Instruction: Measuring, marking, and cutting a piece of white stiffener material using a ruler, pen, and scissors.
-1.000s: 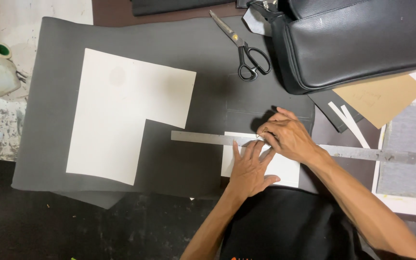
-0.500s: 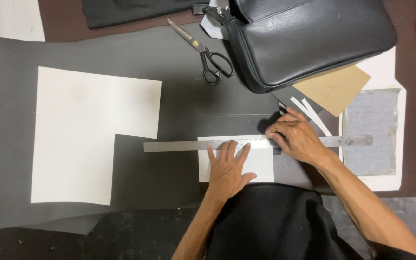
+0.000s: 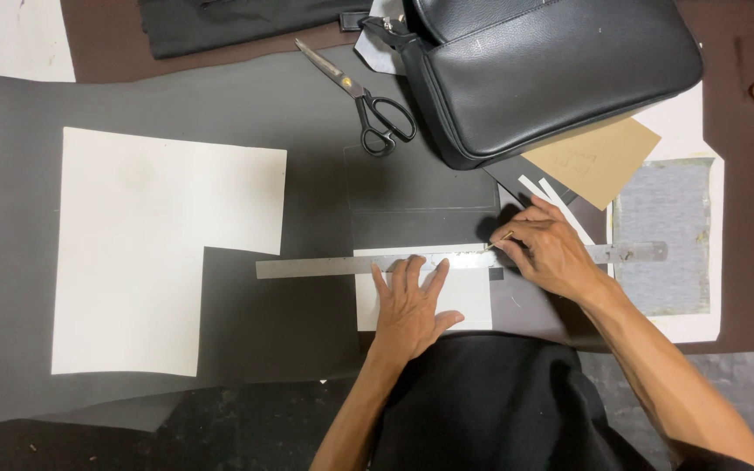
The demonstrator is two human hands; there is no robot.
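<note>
Head view: black scissors [image 3: 368, 105] lie at 12 o'clock of the steel ruler [image 3: 325, 266], a black bag [image 3: 551, 70] at 1 o'clock, a large white pattern [image 3: 159, 244] at 9 o'clock. The ruler's long axis runs 9 to 3 across a small white card [image 3: 469, 301] on the grey sheet [image 3: 10, 174]. The left hand [image 3: 410, 305] presses flat, fingers spread, on ruler and card. The right hand [image 3: 547, 249] pinches a thin marking tool [image 3: 499, 241] at the ruler's edge.

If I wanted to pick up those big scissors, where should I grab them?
Grab the scissors by the black loop handles, coming from the side nearest the person. The handles point that way and lie in the open, while the pointed blades aim toward the far-left corner. The black bag sits close on the right.
</note>
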